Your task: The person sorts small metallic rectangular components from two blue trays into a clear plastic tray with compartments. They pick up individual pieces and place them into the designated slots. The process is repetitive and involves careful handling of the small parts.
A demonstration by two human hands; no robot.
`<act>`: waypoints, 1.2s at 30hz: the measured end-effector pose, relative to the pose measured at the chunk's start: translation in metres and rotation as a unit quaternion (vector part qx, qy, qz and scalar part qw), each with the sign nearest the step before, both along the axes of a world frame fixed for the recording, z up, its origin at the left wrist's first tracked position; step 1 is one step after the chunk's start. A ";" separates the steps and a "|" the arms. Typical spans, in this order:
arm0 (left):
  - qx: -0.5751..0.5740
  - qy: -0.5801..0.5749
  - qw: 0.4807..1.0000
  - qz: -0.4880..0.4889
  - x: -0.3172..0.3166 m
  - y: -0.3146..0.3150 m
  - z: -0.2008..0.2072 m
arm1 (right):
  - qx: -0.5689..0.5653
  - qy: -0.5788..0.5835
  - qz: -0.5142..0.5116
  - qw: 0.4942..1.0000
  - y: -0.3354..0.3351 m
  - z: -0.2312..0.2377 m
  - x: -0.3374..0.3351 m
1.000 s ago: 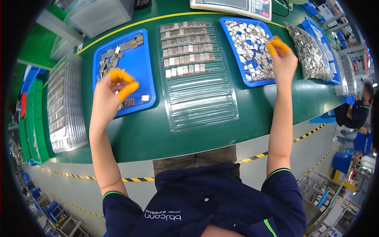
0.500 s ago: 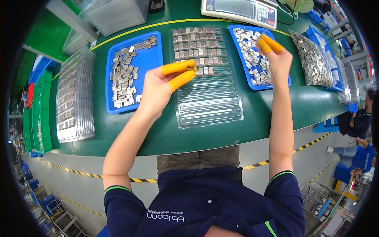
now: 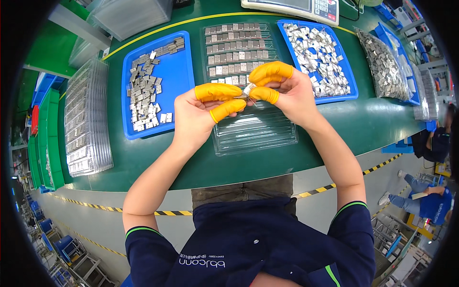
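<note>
My left hand point(image 3: 195, 112) and my right hand point(image 3: 297, 98) meet above a clear plastic blister tray point(image 3: 256, 136), yellow finger cots on their thumbs and fingers. Pinched in the left is a small grey metal piece point(image 3: 243, 97), mostly hidden by the fingertips. The right fingers close on a small white part point(image 3: 248, 89) that touches or nearly touches the metal piece. Rows of small metal-and-white parts point(image 3: 234, 45) fill the far half of the blister tray. To the left, a blue tray point(image 3: 178, 76) holds loose metal pieces; at right, another blue tray point(image 3: 353, 91) holds white parts with thin wires.
Stacked clear blister trays point(image 3: 88, 119) stand at the left, beside green bins point(image 3: 50, 138). A digital scale point(image 3: 291, 8) sits at the back. Farther right lies a clear bag of metal pieces point(image 3: 385, 67). Another person point(image 3: 432, 203) is at the far right.
My right hand has moved left from the right blue tray, bringing a white part to my left hand. My left hand has shifted slightly; the view has moved a little.
</note>
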State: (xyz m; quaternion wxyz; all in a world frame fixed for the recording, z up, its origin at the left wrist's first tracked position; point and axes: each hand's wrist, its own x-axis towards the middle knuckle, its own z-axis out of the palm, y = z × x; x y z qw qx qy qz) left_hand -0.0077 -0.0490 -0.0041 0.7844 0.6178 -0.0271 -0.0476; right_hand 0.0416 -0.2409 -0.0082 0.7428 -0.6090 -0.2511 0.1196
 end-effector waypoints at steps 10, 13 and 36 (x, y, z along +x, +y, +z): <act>0.000 0.015 1.000 0.002 0.003 0.003 -0.007 | -0.015 -0.011 0.017 1.000 0.012 -0.004 -0.008; -0.008 0.018 1.000 -0.004 0.002 0.002 -0.003 | -0.024 0.031 0.015 0.999 0.006 -0.006 -0.007; 0.030 -0.009 0.999 0.035 0.002 0.003 -0.009 | -0.004 0.172 -0.045 0.984 0.005 0.000 -0.004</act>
